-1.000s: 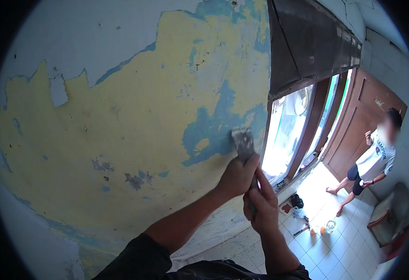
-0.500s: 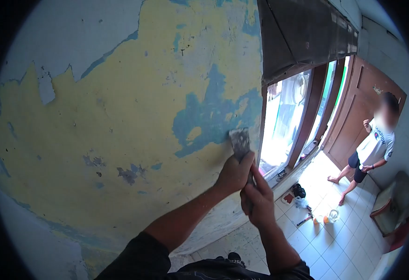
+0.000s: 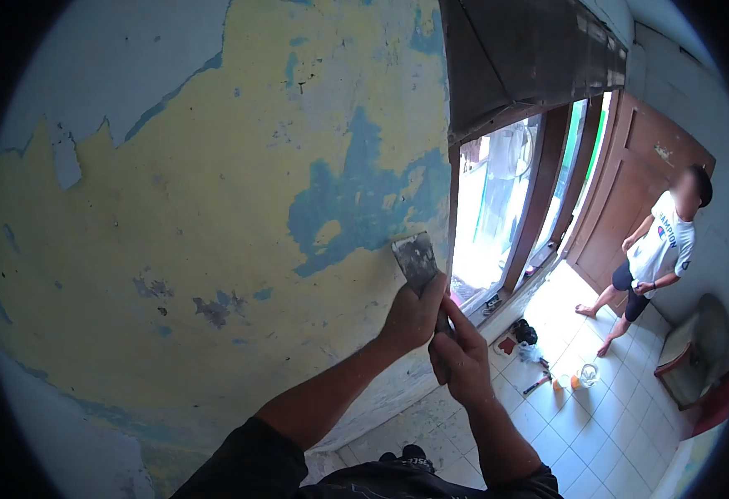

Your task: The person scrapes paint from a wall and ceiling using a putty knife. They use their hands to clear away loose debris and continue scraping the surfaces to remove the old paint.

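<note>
A paint scraper (image 3: 417,259) with a wide, stained metal blade is held in both hands against the wall (image 3: 231,200). My left hand (image 3: 414,316) wraps round it just below the blade. Lower down, my right hand (image 3: 462,358) is closed round the handle. The blade's edge lies at the lower border of a bare blue patch (image 3: 348,204), where yellow paint meets it. Flaking yellow paint covers most of this wall, with grey spots showing lower left.
Right of the wall are a bright window (image 3: 497,208) and a brown door (image 3: 630,183). A person in a white shirt (image 3: 662,245) stands by the door. On the tiled floor lie a hammer-like tool (image 3: 537,384), glasses and a jug (image 3: 585,376). A chair (image 3: 689,366) stands at right.
The scraper blade has tilted and turned leftward, both hands still on it. The view has shifted slightly right. The person by the door has lowered a raised hand.
</note>
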Demonstrator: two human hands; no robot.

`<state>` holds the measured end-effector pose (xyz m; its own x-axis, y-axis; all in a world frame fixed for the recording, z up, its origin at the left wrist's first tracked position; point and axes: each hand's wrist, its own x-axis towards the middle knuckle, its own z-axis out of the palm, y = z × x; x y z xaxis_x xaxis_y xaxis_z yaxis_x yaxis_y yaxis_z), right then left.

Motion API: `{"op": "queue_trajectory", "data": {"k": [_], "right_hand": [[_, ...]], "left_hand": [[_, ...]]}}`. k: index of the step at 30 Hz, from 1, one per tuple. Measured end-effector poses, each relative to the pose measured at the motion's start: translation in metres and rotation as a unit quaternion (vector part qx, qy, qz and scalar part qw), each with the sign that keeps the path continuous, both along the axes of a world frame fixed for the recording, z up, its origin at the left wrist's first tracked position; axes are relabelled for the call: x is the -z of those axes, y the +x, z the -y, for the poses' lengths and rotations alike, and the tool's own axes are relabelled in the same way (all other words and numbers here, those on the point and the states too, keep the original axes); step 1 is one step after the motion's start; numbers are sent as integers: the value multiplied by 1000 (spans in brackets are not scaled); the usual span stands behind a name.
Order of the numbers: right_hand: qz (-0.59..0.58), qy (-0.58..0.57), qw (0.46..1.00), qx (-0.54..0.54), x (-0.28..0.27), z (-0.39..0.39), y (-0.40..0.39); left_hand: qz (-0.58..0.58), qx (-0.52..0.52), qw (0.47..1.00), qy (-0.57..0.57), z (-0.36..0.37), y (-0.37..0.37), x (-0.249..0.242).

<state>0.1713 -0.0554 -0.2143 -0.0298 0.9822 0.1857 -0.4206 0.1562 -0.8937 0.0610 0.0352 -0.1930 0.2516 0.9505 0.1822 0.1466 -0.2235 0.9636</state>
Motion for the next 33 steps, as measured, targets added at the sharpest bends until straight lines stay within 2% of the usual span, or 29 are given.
{"op": "queue_trajectory", "data": {"k": [2,4,5,7,8,10,13,15,17,19,22,25,26,27,30,32,33], "right_hand": [[-26,7,999,18,5,1,-7],[-41,-4,999,32,-7,-31,-4],[-54,-13,997,50,-18,-54,-4],[-52,14,997,64,-48,-63,-2],[-54,17,998,40,-60,-64,-5],[-53,8,999,-2,-63,-63,-20],[-75,-43,992,-91,-46,-43,-61],[-102,-34,986,-128,-37,-38,-90],[-85,-7,994,-71,-40,-58,-106],[-71,8,996,-61,-69,-84,-102],[-73,45,996,-25,-103,-125,-121],[-77,25,996,-45,-88,-155,-145],[-78,17,994,-70,-60,-73,-110],[-62,51,995,-52,-60,-81,-115],[-6,53,998,-32,-113,-96,-109],[-66,108,988,-86,-120,-106,-105],[-70,110,988,-83,-119,-91,-98]], "left_hand": [[21,-8,999,34,-6,4,-7],[-33,6,996,78,-38,5,-26],[-124,32,978,165,-62,7,-32],[-95,29,966,241,-84,16,-45],[-93,14,966,242,-84,6,-54],[25,-9,993,115,-68,-11,-61],[12,-21,998,52,-39,-68,-51],[58,-17,993,-103,-33,-98,-37],[51,-41,995,-72,-51,-103,-52],[-20,-13,999,-29,-77,-101,-91],[-90,-30,994,-58,-109,-114,-148],[-52,-47,997,-20,-143,-141,-112],[-6,-92,996,20,-54,-107,-84],[-6,-74,997,21,-65,-106,-80],[31,-31,999,-14,-80,-101,-120],[37,-12,999,-36,-80,-104,-155],[33,-9,999,-35,-67,-99,-154]]}}
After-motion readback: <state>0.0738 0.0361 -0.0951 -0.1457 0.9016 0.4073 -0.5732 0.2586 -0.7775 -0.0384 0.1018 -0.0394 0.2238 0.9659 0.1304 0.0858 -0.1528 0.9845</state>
